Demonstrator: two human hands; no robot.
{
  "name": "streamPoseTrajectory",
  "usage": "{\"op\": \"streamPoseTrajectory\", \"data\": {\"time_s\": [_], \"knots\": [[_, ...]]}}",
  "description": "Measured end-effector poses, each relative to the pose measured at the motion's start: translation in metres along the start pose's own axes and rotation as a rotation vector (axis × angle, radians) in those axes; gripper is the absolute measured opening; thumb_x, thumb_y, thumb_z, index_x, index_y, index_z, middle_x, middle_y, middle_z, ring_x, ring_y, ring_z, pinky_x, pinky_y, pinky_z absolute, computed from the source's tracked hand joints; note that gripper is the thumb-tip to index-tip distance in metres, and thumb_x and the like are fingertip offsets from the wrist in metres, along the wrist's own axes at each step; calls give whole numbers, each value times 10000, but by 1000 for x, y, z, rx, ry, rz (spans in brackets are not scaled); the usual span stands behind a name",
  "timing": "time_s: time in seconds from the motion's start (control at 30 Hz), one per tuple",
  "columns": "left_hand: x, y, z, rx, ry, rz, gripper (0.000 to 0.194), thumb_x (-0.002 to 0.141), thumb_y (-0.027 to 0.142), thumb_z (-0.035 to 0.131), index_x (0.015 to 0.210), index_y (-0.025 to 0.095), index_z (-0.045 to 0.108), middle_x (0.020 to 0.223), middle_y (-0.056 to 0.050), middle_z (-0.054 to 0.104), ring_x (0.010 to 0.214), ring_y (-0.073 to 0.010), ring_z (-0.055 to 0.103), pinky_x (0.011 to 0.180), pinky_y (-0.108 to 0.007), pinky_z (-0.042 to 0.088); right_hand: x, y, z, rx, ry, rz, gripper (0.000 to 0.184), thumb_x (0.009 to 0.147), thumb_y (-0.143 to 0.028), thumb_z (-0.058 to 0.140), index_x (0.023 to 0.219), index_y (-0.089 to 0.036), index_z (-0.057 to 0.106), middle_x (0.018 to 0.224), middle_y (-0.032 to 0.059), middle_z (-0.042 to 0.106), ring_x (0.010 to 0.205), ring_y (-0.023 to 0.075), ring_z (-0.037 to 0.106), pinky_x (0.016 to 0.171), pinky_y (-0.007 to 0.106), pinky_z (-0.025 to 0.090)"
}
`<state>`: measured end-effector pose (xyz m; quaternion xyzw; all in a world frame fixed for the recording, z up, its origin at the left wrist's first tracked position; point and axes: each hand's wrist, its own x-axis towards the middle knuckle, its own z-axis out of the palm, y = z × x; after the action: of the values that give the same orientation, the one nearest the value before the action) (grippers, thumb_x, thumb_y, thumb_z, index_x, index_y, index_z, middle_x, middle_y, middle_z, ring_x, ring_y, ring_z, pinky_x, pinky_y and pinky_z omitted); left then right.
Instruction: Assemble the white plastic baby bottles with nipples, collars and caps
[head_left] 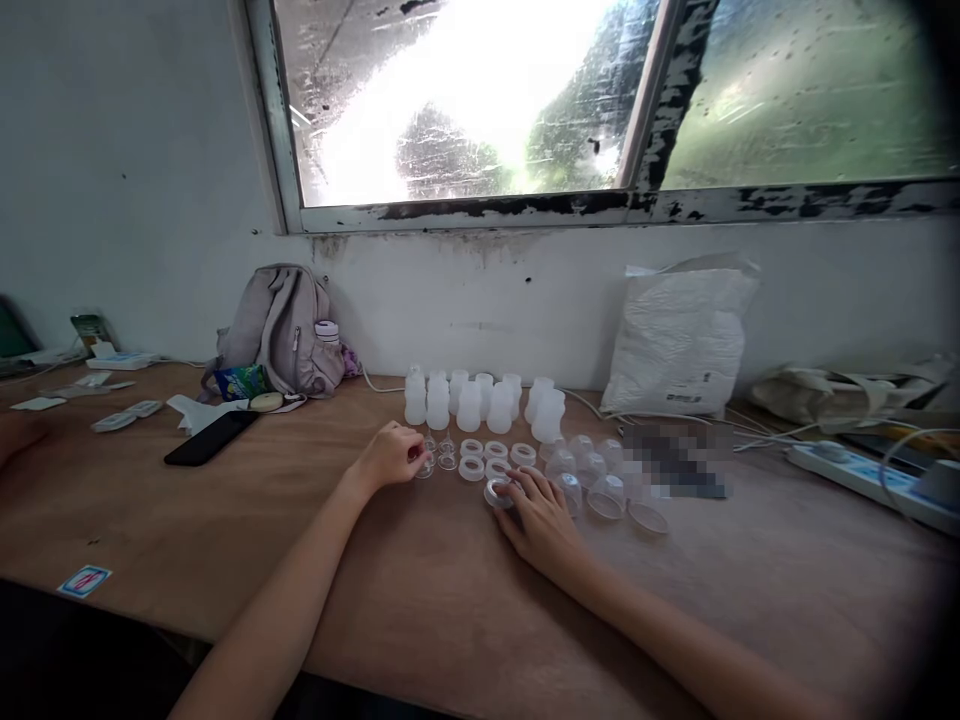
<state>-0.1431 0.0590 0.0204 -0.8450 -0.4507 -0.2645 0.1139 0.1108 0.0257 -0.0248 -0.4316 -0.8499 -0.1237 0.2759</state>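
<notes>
My left hand (390, 456) is closed, with thumb and fingertips at a clear baby bottle nipple (425, 468); the fingers partly cover it. More clear nipples (448, 458) stand just right of those fingertips. With bent fingers, my right hand (541, 520) grips a white bottle collar ring (496, 492) low over the table. Several other collar rings (471, 467) lie in rows behind it. Clear dome caps (606, 498) are grouped to the right of my right hand, some partly hidden by it. Behind everything, frosted baby bottles (469, 408) without tops stand upright in rows.
A brown table (420, 600) runs along the wall. On the left are a black phone (211, 438), a grey backpack (277, 330) and another person's blurred hand (16, 436). To the right stand a white plastic bag (679, 340) and a power strip (862, 475) with cables.
</notes>
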Motion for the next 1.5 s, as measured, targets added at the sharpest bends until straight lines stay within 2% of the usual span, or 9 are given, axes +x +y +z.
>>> {"op": "streamPoseTrajectory", "data": {"time_s": [0.13,0.27,0.43,0.63,0.77,0.87,1.07,1.27,1.5], "knots": [[3,26,2,-58,85,101,176,766,276,473,649,168,548,641,-17,581,618,-125,513,664,-254,373,0,3,0,65,6,-31,122,782,-253,468,849,-202,556,1051,86,547,1065,263,409,882,436,330],[5,61,15,-189,-9,191,162,764,291,479,688,171,557,666,-17,577,642,-124,524,646,-241,388,1,2,-3,235,45,-7,83,794,-243,458,835,-201,517,953,73,572,959,224,485,846,390,379],[5,85,31,-526,-115,23,121,732,263,521,807,168,533,668,9,554,598,-96,504,572,-202,398,4,2,-5,460,162,173,227,816,-282,427,1019,-181,408,963,86,545,907,202,524,774,345,434],[6,83,31,-779,-223,-98,317,638,210,606,921,168,470,721,12,544,638,-102,512,595,-209,423,4,-3,-13,601,179,167,264,860,-276,347,1110,-189,333,1029,98,518,923,176,525,793,323,429],[6,74,34,-821,-224,-127,317,649,60,468,946,169,464,720,12,567,667,-110,536,637,-222,428,3,-8,-17,541,-67,-30,210,849,-272,383,1047,-207,414,1001,74,549,930,181,520,805,322,415],[6,67,40,-753,-91,-251,305,659,20,360,900,170,471,712,5,588,684,-119,550,672,-242,423,2,-10,-16,474,-155,-81,194,824,-269,428,1007,-207,446,997,68,560,934,191,520,801,324,411],[6,69,41,-609,-74,-199,216,745,89,352,893,181,480,735,-4,599,695,-132,555,692,-254,420,1,-11,-15,437,-130,-45,331,782,-262,483,1089,-181,392,1022,81,550,931,194,523,790,330,411],[4,84,34,-462,-128,-61,169,790,170,390,910,175,509,896,-54,590,843,-166,539,759,-277,409,3,-7,-11,353,-84,-27,178,806,-277,449,951,-194,510,935,69,563,899,196,506,790,350,397],[6,83,30,-596,-175,-84,252,827,150,307,958,172,521,872,-44,597,833,-153,540,769,-275,407,6,-3,-12,443,0,19,122,809,-215,434,781,-196,552,819,45,570,780,168,514,722,298,411]]}}
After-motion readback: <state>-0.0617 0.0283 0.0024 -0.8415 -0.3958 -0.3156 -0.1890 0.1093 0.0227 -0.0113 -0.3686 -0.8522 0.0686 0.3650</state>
